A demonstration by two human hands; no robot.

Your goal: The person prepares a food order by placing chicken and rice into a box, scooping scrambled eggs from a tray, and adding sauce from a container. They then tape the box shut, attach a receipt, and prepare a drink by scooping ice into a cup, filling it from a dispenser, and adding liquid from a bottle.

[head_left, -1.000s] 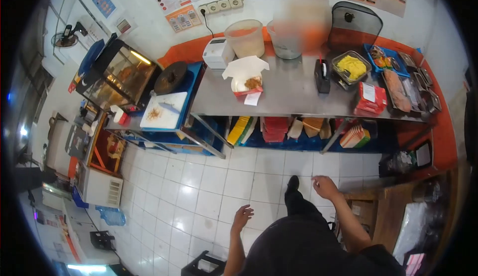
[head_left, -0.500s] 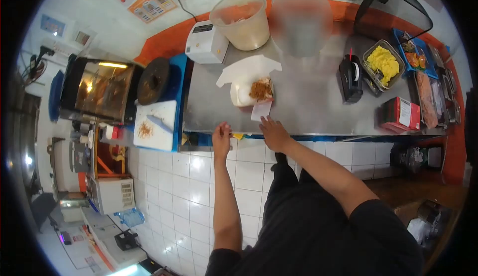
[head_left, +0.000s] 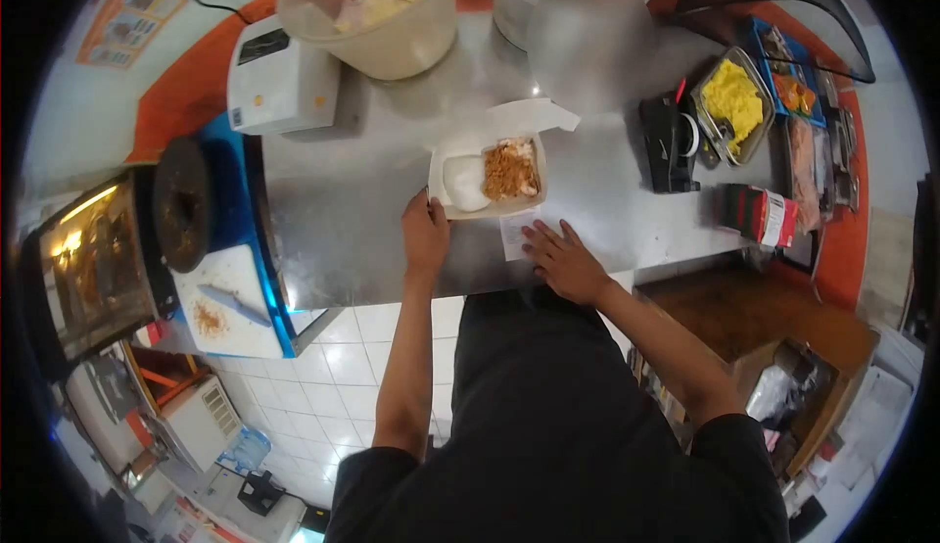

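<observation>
Against my left hand (head_left: 425, 239), its closure unclear, sat the filled food box (head_left: 438, 166), probably light, bendy card, best held low by both sides, while my right hand (head_left: 568, 267) lay spread, unclenched, at the paper slip (head_left: 513, 235).

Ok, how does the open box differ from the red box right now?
The open box has its lid raised, showing white food and brown food; the red box looks shut.
The open box shows its white inside, while the red box shows a red outside with a white label.
The left hand touches the open box; neither hand is on the red box.
Both sit on the steel table.
</observation>
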